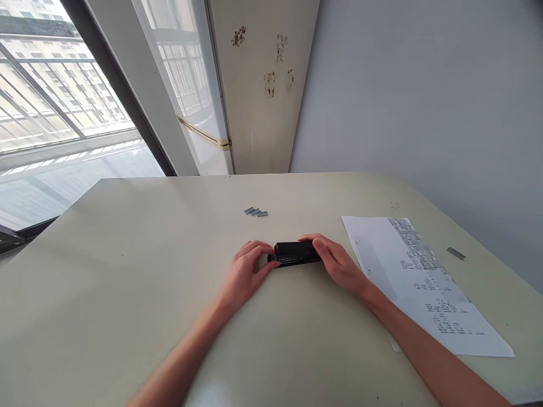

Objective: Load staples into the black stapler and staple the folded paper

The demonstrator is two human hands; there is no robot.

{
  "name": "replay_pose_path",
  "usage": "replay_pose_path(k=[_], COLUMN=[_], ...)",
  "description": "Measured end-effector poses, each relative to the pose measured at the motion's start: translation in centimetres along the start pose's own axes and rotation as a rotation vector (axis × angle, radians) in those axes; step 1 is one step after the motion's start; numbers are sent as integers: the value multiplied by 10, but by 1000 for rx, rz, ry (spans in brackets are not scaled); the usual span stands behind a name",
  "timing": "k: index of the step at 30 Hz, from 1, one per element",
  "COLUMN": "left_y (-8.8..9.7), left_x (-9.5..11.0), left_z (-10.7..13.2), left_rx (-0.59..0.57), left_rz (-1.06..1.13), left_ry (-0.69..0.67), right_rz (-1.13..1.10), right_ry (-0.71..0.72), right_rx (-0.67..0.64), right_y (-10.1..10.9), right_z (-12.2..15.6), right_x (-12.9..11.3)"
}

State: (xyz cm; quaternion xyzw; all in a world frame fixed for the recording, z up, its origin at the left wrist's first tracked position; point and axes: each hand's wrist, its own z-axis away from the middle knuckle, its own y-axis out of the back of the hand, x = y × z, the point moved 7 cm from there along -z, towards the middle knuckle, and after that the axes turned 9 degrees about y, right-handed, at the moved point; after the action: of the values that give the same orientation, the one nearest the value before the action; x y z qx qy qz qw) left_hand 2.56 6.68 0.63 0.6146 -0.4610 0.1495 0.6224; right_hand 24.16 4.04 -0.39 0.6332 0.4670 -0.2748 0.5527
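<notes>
A black stapler (292, 253) lies on the table in front of me, its long side running left to right. My left hand (250, 265) pinches its left end between thumb and fingers. Around the right end my right hand (333, 257) is closed, with the thumb on top and the fingers behind, hiding that end. Just beyond the stapler are several short strips of staples (255, 212), lying close together. Printed paper sheets (382, 265) rest to the right of my right hand, partly under my right forearm.
Another staple strip (456, 253) lies right of the paper, near the table's right edge. The pale table (127, 282) reaches back to a white refrigerator (258, 113) with worn patches. A grey wall (424, 102) stands at the right, and a window (55, 85) at the left.
</notes>
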Motion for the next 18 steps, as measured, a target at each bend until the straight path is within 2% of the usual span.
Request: replay_pose_path(k=[4, 9, 15, 18], left_y=[0, 0, -2, 4], left_x=[1, 2, 1, 3], left_z=[1, 1, 2, 2], left_rx=[4, -8, -1, -54], left_rz=[-1, 1, 5, 54], left_ry=[-19, -9, 3, 18], right_rz=[-26, -43, -46, -35], right_ry=[-80, -131, -121, -122], right_rx=[123, 136, 127, 119], right_y=[5, 5, 5, 4], right_z=[2, 5, 5, 5], right_x=[8, 11, 9, 10])
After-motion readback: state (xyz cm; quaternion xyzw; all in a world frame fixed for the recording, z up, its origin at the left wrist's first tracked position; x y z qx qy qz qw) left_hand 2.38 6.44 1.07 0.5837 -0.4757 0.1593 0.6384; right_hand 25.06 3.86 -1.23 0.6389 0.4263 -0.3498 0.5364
